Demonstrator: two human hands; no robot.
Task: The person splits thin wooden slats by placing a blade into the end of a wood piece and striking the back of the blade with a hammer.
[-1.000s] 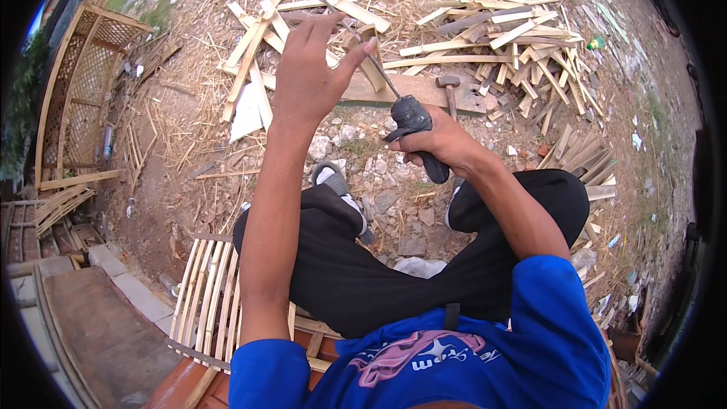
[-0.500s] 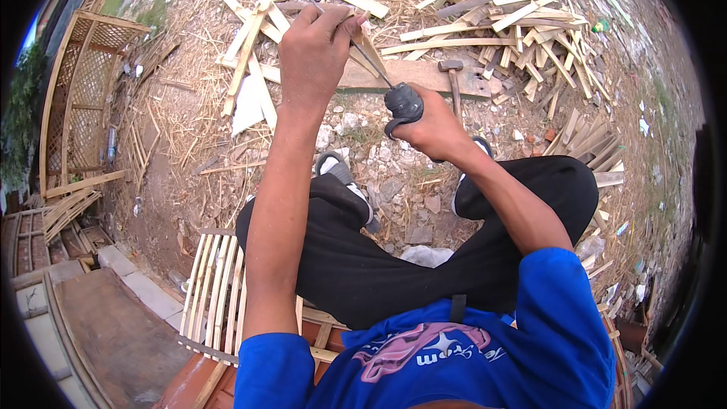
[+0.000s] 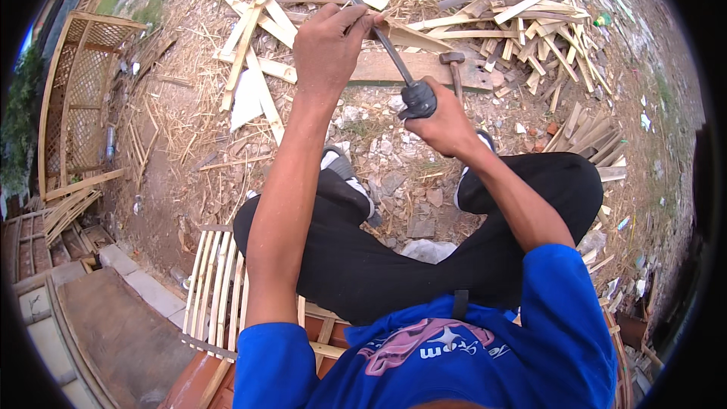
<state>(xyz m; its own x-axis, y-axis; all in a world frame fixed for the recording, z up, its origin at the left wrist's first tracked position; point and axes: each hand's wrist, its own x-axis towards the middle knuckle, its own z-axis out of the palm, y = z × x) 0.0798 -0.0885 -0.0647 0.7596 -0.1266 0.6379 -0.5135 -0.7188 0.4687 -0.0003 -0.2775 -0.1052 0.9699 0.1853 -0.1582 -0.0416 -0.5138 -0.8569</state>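
My right hand is closed around the black-wrapped handle of a machete. Its long, slightly curved dark blade slants up and left, passing right by the fingers of my left hand. Those fingers pinch a thin wooden slat, which sticks out to the right behind the blade. Below the slat a thick wooden plank lies on the ground. A hammer with a wooden handle rests against the plank, just beyond my right hand.
A large heap of split slats lies at the far right, with more loose slats at the far left. Lattice panels stand at the left edge. A slatted wooden piece is beside my left thigh. Stones and shavings cover the ground.
The machete has turned so that its flat side shows, and its handle has moved slightly right. The slat has swung from pointing toward me to pointing right. My left hand has shifted slightly right.
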